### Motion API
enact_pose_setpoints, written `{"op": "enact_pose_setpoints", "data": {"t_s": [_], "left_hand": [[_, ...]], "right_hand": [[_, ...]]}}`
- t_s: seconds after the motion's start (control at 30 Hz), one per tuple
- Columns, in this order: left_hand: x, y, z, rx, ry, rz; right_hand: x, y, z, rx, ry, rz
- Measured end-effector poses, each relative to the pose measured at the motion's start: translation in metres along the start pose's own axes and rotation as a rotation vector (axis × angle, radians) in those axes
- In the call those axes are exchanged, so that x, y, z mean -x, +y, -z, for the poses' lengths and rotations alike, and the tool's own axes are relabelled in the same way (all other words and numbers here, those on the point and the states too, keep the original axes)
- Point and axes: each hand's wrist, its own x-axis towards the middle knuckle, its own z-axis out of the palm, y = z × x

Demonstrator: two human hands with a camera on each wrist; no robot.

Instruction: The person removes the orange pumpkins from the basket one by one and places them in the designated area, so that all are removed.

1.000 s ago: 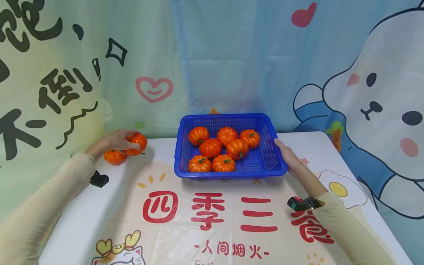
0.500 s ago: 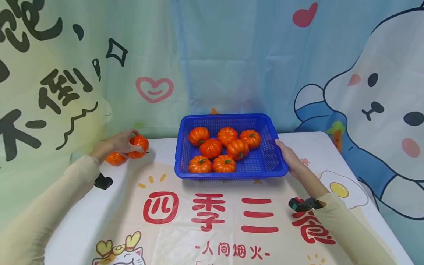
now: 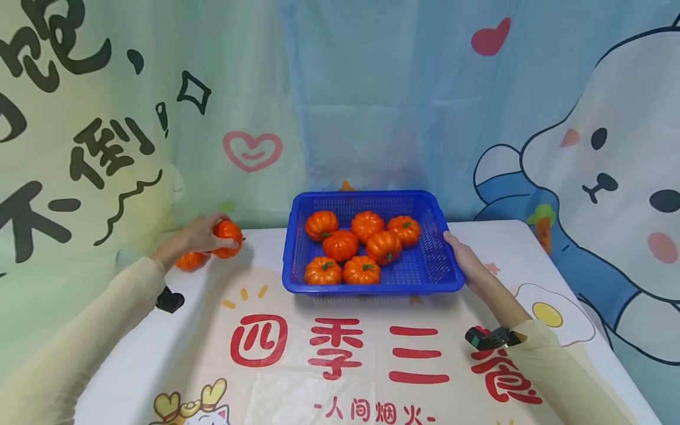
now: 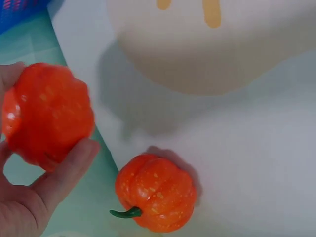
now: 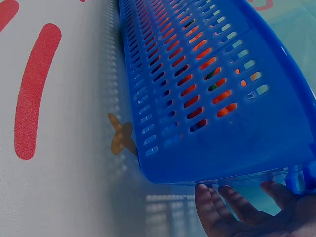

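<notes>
Pinched between thumb and fingers of the left hand (image 3: 206, 235), a glossy, ribbed red-orange pumpkin (image 4: 52, 116) hangs above the white tabletop (image 4: 242, 153) near a speckled, green-stemmed second pumpkin (image 4: 157, 195), while the extended fingers of the right hand (image 3: 467, 261) touch the end of a blue slotted basket (image 3: 406, 288) holding seven orange pumpkins (image 3: 340, 245).

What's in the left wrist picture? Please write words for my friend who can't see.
A left hand holds a round, ribbed, orange-red pumpkin. To its lower right, a second ribbed orange-red pumpkin with a curved green stem sits by the edge of a white tabletop; a corner of a blue plastic basket shows top left.
</notes>
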Motion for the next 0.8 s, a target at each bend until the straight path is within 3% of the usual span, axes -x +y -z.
{"op": "enact_pose_setpoints", "data": {"t_s": [0.4,0.53,0.8], "left_hand": [[-0.008,-0.007,-0.006,0.145,0.14,0.0],[-0.009,-0.009,-0.007,0.176,0.155,0.014],[-0.007,-0.01,-0.013,0.147,0.149,0.094]], "right_hand": [[-0.002,-0.002,0.003,0.004,0.008,-0.015],[-0.001,-0.003,0.002,0.004,0.01,-0.018],[-0.002,-0.001,0.0,-0.023,0.004,-0.024]]}}
